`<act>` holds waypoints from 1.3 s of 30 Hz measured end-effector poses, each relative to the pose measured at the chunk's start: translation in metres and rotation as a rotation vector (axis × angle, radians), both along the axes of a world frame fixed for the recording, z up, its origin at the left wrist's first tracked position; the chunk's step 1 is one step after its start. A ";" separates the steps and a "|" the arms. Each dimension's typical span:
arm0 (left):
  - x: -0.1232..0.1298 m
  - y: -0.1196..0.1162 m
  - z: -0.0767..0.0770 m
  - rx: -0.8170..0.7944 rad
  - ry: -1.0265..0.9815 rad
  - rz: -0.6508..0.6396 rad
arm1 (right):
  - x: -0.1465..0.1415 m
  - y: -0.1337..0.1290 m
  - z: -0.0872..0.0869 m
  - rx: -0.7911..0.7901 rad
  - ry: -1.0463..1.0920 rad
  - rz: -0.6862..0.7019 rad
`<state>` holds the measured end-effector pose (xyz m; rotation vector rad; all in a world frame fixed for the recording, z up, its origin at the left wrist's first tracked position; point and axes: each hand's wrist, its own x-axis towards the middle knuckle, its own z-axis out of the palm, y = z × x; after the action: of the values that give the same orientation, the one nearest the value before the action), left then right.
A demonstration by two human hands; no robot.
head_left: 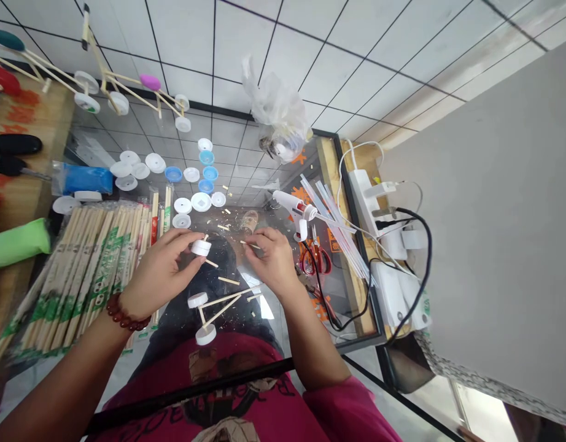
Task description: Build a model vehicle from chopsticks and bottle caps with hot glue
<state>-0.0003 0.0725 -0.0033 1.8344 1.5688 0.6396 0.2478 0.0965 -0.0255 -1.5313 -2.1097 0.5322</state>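
Observation:
My left hand (172,264) pinches a white bottle cap (201,247) between thumb and fingers; a short bit of stick pokes out above it. To the right, my right hand (271,258) has its thumb and forefinger closed on a short wooden stick (251,244). Below both hands, a frame of joined wooden sticks (223,304) lies on the glass table, with a white cap (205,334) at its lower left and another white cap (197,299) above that. A loose cut stick piece (228,280) lies between the hands and the frame.
Wrapped chopsticks (80,270) cover the left side. White and blue caps (208,173) lie beyond my hands. At right are a glue gun (294,209), red scissors (317,261), clear glue sticks (338,227), and a power strip (368,196) with cords. A plastic bag (280,116) sits at the far edge.

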 end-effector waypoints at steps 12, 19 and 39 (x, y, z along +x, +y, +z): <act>0.000 -0.001 -0.004 0.021 -0.002 -0.006 | 0.013 0.000 0.015 -0.111 -0.058 0.029; 0.001 0.000 -0.006 0.041 -0.003 -0.003 | -0.030 -0.002 -0.006 0.007 0.116 0.076; -0.001 -0.002 -0.008 0.044 -0.003 -0.041 | -0.036 0.000 -0.013 0.017 0.090 0.112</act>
<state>-0.0009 0.0704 -0.0109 1.8917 1.5218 0.6624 0.2121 0.0967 -0.0388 -1.3604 -2.1341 0.6091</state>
